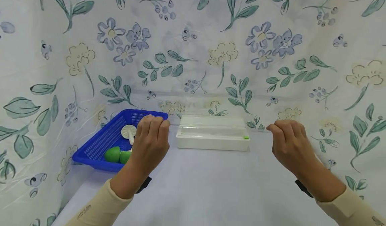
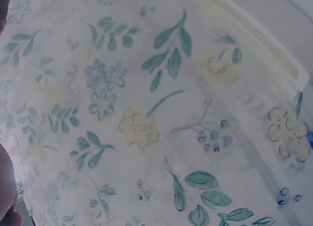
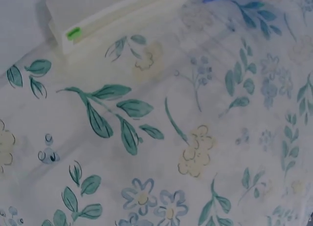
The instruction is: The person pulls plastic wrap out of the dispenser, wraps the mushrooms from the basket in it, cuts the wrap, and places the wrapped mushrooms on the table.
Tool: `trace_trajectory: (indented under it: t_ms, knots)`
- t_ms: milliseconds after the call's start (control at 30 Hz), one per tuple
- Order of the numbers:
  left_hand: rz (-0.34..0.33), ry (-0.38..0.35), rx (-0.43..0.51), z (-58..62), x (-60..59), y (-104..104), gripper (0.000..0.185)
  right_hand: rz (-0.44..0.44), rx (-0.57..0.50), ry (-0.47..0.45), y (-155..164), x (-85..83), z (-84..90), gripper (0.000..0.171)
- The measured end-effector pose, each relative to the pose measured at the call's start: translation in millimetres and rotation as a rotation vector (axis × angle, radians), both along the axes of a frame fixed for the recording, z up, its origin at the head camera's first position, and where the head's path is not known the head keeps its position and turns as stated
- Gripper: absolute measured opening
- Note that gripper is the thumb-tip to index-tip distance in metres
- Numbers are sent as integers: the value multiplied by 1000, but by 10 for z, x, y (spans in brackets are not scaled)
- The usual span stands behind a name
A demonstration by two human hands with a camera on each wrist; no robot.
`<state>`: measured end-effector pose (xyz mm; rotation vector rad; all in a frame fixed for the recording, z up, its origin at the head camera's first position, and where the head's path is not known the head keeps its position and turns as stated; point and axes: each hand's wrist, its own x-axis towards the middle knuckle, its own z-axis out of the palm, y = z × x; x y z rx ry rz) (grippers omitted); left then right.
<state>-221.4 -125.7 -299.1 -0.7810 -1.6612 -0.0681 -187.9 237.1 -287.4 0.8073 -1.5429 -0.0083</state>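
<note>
My left hand [image 1: 152, 137] is raised above the table with its fingers curled into a loose fist, and I see nothing in it. It hovers in front of a blue basket [image 1: 90, 152], at the left end of a long white lidded box [image 1: 212, 135]. My right hand [image 1: 287, 138] is curled the same way off the box's right end, also with nothing visible in it. The box has a small green tab [image 1: 246, 137] on its right end. In the right wrist view the box [image 3: 107, 15] lies at the top left.
The blue basket holds a white toy mushroom [image 1: 129, 132] and two green rounded pieces [image 1: 112, 154]. A floral cloth [image 1: 193, 51] hangs behind and at both sides, close to the table. The pale tabletop [image 1: 211, 185] stretches toward me.
</note>
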Motion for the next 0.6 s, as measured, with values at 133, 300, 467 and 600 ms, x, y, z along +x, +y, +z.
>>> trace_trajectory:
  t_ms: [133, 300, 467, 600]
  knots:
    - [-35, 4, 21, -182, 240, -3, 11, 43, 14, -9, -23, 212, -153, 18]
    - [-88, 55, 50, -420, 554, 3, 18, 84, 14, -34, -40, 469, -430, 24]
    - [-132, 35, 28, -604, 731, -30, 20, 122, 27, -83, -25, 649, -703, 26]
    - [-165, 20, -9, -760, 797, -63, 22, 203, 96, -158, 36, 727, -915, 25]
